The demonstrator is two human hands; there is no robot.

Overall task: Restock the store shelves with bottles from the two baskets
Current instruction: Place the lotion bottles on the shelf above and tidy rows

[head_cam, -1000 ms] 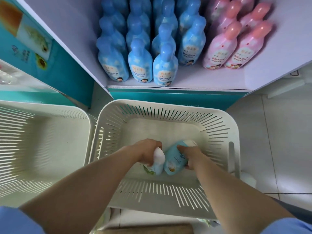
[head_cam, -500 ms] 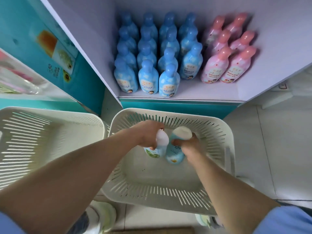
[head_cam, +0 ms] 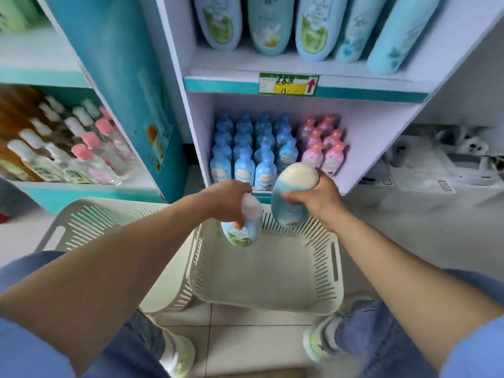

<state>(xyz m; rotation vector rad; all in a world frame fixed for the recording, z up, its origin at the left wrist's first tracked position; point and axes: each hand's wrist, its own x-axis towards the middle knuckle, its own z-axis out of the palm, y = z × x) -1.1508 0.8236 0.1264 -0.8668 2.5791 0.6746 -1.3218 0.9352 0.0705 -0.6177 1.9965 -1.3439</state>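
Observation:
My left hand (head_cam: 227, 201) grips a light-blue bottle with a green label (head_cam: 241, 230) by its white cap end, above the right cream basket (head_cam: 335, 268). My right hand (head_cam: 316, 199) holds a second light-blue bottle with a white cap (head_cam: 290, 205), lifted higher, in front of the lower shelf. That basket looks bare inside. The left cream basket (head_cam: 81, 222) stands beside it, partly hidden by my left arm. Large blue bottles of the same kind (head_cam: 312, 25) stand on the upper shelf (head_cam: 226, 84).
Small blue bottles (head_cam: 245, 148) and pink bottles (head_cam: 324, 148) fill the lower shelf. A teal divider panel (head_cam: 131, 91) separates a left shelf of clear and amber bottles (head_cam: 54, 148). White clutter (head_cam: 458, 156) lies on the right. My feet stand on tiled floor.
Both hands have lifted their bottles up out of the right basket. My view has risen, and the upper shelf with large bottles has come into sight.

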